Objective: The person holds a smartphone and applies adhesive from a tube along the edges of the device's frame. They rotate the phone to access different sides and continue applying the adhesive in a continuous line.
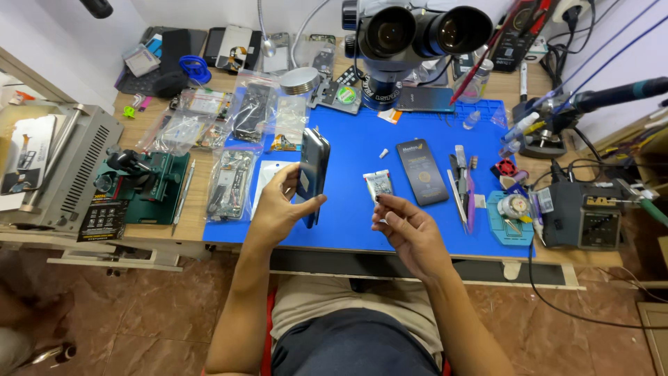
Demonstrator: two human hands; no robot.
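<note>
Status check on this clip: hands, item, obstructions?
Left hand grips dark phone upright, on edge. Right hand pinches small white packet. Both above blue mat. Nothing between them.

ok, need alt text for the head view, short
A person seated at a repair bench holds a dark smartphone on edge in the left hand and a small white packet at the fingertips of the right hand, over a blue work mat. A second phone lies flat on the mat, below a stereo microscope.
</note>
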